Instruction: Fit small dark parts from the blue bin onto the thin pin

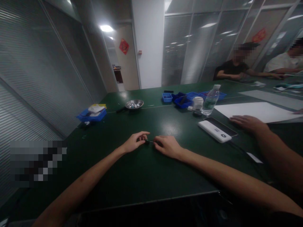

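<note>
Left hand (pixel 135 142) and right hand (pixel 168 147) pinch dark part (pixel 147 142) (markings unreadable).

Bare left arm (pixel 90 176) enters from lower left, bare right arm (pixel 224 177) from lower right; left hand (pixel 135 142) and right hand (pixel 168 147) rest knuckles up at centre frame; fingertips pinched, nearly meeting.

A small dark piece (pixel 147 142) sits low over the dark green table (pixel 142 176), pinched at the fingertips of the left hand (pixel 135 142). It is rounded and near black, too small and dim to show any detail. From its right side a thin pale strand (pixel 151 141) runs level toward the right hand (pixel 168 147) and ends at that hand's curled fingertips. Whether they grip it cannot be told. Piece and strand lie in one line between the two hands, just off the tabletop or touching it.
</note>
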`<state>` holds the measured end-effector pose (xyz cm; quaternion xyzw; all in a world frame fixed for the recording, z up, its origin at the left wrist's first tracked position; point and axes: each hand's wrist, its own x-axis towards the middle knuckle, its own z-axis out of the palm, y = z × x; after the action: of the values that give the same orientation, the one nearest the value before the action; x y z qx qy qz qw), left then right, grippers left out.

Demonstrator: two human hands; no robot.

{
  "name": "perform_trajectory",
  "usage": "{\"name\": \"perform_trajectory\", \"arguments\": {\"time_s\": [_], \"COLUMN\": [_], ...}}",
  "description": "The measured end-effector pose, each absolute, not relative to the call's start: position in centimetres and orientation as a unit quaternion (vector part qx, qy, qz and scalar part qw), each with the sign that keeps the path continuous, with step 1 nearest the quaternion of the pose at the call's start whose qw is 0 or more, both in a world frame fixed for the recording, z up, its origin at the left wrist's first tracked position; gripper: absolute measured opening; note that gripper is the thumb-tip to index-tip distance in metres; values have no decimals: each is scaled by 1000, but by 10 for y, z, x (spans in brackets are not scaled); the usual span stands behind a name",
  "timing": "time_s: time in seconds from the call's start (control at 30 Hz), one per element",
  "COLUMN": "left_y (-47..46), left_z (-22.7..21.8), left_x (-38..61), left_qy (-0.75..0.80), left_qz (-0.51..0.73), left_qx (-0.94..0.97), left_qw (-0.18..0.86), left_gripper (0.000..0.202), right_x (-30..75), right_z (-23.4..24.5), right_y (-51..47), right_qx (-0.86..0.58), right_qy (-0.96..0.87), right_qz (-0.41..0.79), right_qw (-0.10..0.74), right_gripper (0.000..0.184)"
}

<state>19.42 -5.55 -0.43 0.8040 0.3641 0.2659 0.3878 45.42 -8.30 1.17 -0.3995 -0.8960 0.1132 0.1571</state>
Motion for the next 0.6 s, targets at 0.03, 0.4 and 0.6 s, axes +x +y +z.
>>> {"name": "perform_trajectory", "arguments": {"time_s": [0.03, 0.4, 0.6], "left_y": [-56, -65, -67], "left_z": [-4, 1, 3], "left_x": [195, 201, 204], "left_qy": [362, 349, 370], "left_qz": [264, 246, 238], "left_qx": [805, 822, 825], "left_qw": [389, 378, 354], "left_gripper": [47, 49, 46], "right_x": [454, 454, 455], "right_z": [11, 11, 10], "right_y": [-83, -83, -82], "right_qx": [-398, -383, -363], "right_qy": [-897, -906, -913], "right_qz": [110, 100, 104], "right_qw": [158, 150, 153], "right_gripper": [25, 27, 27]}}
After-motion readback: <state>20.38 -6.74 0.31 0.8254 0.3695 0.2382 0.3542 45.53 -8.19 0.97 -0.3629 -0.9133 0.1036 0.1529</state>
